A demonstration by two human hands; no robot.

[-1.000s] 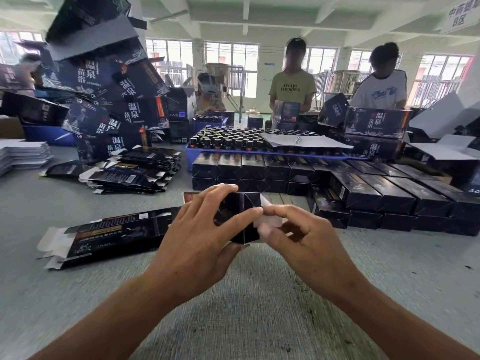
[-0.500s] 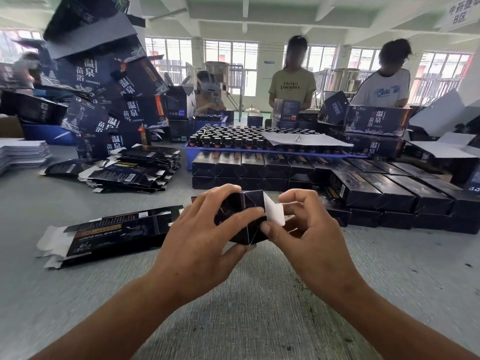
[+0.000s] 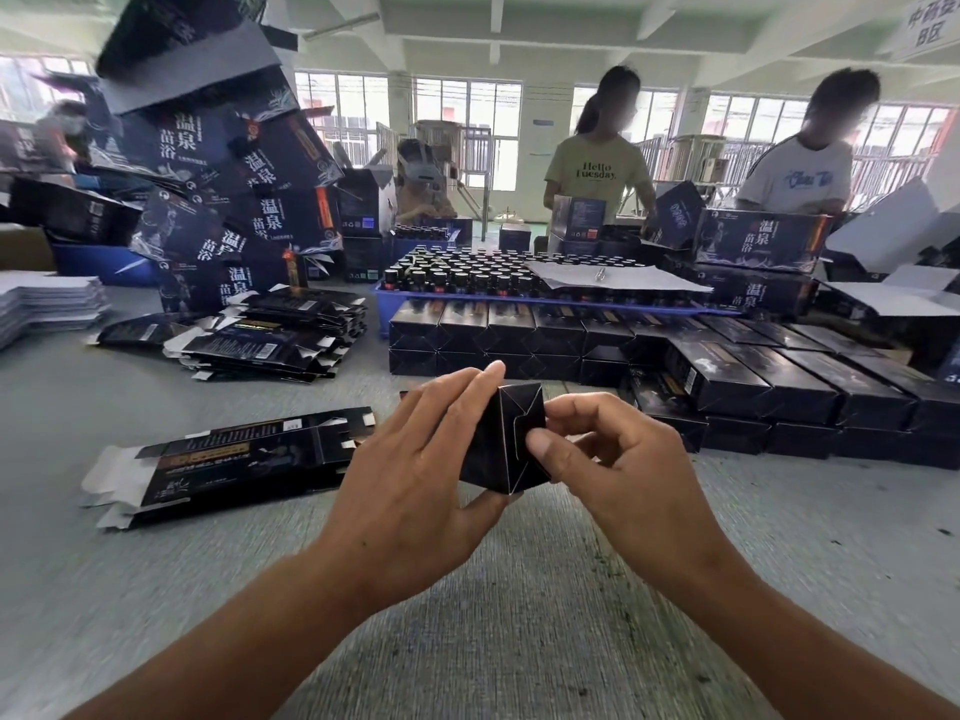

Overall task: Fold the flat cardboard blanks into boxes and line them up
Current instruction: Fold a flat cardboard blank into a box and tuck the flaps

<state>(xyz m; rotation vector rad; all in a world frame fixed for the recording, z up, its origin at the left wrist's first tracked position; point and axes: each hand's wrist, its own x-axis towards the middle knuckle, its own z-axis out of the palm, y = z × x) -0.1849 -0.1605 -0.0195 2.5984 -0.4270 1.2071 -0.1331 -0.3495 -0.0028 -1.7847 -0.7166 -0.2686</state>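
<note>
A small black box (image 3: 501, 441) is held end-on toward me above the grey table (image 3: 467, 641). My left hand (image 3: 415, 480) grips its left side, fingers over the top and thumb underneath. My right hand (image 3: 618, 470) pinches the right edge of the box's end, thumb pressed on the folded end flaps. The flaps lie flat against the end. A flat black blank (image 3: 228, 459) lies on the table to the left. Folded black boxes (image 3: 727, 376) stand in rows behind my hands, stacked two high.
A pile of flat blanks (image 3: 270, 340) lies at the left rear, under a heap of large dark cartons (image 3: 218, 200). A blue tray of dark bottles (image 3: 493, 278) sits behind the rows. Two people (image 3: 597, 168) stand across the table. White sheets (image 3: 41, 304) lie far left.
The white-backed end flap that stood out from the box has been pressed flat onto its end. My right thumb moved onto the closed end; the left hand kept its hold.
</note>
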